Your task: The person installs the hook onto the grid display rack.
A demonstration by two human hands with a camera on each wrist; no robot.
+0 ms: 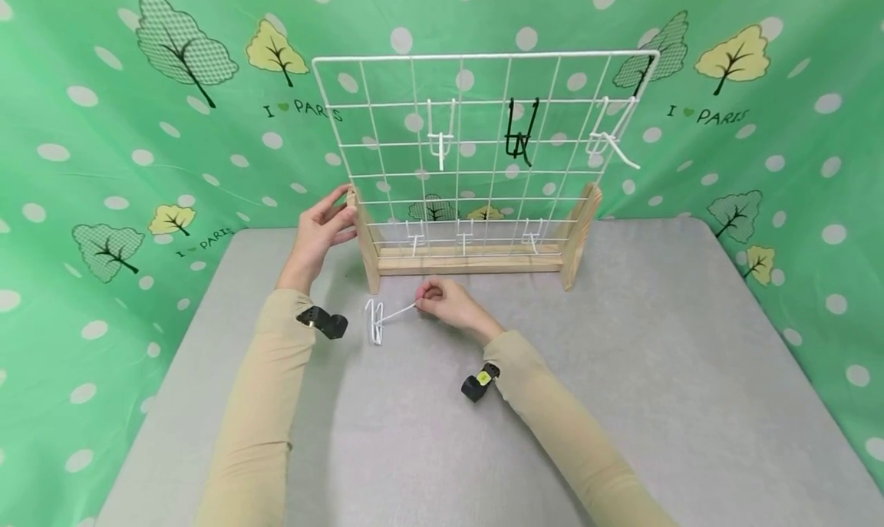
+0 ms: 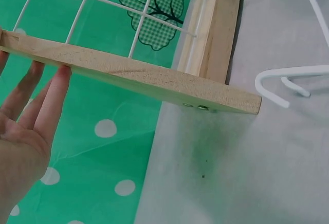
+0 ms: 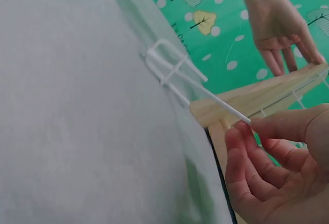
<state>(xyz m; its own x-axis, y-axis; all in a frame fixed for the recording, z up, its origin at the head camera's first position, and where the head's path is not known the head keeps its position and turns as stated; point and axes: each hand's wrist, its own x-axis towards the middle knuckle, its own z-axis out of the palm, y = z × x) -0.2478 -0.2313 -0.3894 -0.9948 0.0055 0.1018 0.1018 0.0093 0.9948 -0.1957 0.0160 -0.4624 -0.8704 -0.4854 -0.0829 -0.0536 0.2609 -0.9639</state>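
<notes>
My right hand (image 1: 449,303) pinches the tip of a white wire hook's (image 1: 377,324) long prong between thumb and fingers. The hook's doubled back end points left, away from the hand; whether it touches the table I cannot tell. In the right wrist view the hook (image 3: 169,64) shows its bent wire loop near the post's foot. My left hand (image 1: 319,235) rests its fingertips against the left wooden post (image 1: 366,243) of a white wire grid rack (image 1: 414,143). Its visible fingers (image 2: 54,100) are nearly straight along the post's outer side.
On the grid's upper part hang a white hook (image 1: 440,136), a black hook (image 1: 519,136) and another white hook (image 1: 608,136). Small white hooks (image 1: 464,239) hang low near the wooden crossbar (image 1: 470,265). A grey table (image 1: 656,343) lies beneath; a green patterned cloth (image 1: 138,159) surrounds it.
</notes>
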